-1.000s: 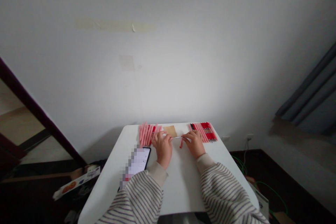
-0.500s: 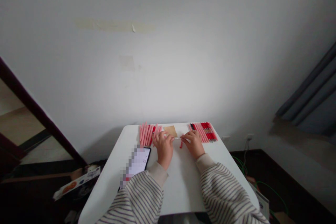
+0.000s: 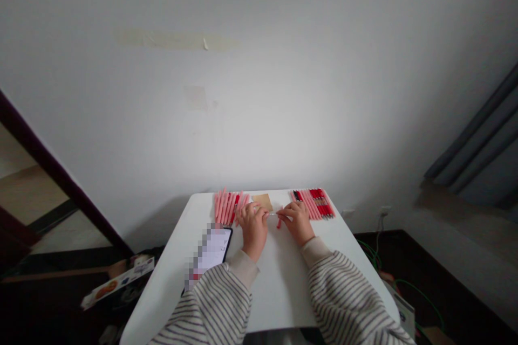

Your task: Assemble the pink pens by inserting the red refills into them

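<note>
My left hand and my right hand face each other over the white table. Pinched between their fingertips is a thin whitish stick, perhaps a pen refill; its ends are hidden by the fingers. Just beneath my right fingertips a short pink-and-red pen part lies on the table. A group of pink pens, with some red among them, rests beside my left hand. To the right of my right hand, pink and red pens lie in a neat row.
Behind my hands lies a tan square of paper or card. A phone with a lit, partly blurred screen is left of my left forearm. The wall meets the table's far edge. Green cables run along the floor at right.
My right fingers have shifted slightly left, closer to my left hand, along the thin stick. My left hand has barely moved, and both pen groups stay where they were.
</note>
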Demonstrator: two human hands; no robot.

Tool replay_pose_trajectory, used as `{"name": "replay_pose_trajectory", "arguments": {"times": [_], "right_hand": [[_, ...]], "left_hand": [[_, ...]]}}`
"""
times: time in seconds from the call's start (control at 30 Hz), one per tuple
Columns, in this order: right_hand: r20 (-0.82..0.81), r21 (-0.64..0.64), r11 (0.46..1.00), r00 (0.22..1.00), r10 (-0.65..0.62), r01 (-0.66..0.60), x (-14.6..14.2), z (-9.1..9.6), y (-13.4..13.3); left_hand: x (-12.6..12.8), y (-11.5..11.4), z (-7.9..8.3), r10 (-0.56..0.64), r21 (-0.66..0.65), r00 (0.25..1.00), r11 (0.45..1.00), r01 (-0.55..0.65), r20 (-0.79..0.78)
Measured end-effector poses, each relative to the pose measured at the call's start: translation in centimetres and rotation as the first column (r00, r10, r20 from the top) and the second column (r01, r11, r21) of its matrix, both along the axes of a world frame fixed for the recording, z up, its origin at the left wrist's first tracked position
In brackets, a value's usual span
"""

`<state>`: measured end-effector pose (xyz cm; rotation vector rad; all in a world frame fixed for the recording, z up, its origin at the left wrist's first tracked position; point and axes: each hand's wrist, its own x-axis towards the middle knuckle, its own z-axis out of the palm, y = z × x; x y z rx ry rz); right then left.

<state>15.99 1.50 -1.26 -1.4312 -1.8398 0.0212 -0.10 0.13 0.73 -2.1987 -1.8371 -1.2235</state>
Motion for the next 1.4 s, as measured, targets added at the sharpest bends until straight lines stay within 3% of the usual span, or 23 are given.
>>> {"name": "replay_pose_trajectory", "arguments": {"times": [0.53, 0.97, 1.4], "right_hand": [[-0.007, -0.023, 0.999, 0.999, -0.034, 0.034, 0.4, -0.3, 0.3], [-0.039, -0.021, 1.000, 0.999, -0.023, 0.023, 0.9, -0.8, 0.8], [-0.047, -0.006, 1.000, 0.999, -0.020, 0.020, 0.8, -0.6, 0.6]], "left_hand": [[-0.4, 0.4, -0.2, 0.081, -0.011, 0.997, 0.997, -0.081, -0.013], [-0.9, 0.1, -0.3, 0.319, -0.022, 0.919, 0.943, -0.333, -0.232], [-1.0, -0.1, 0.1, 0.369, -0.032, 0.876, 0.917, -0.398, -0.311]]}}
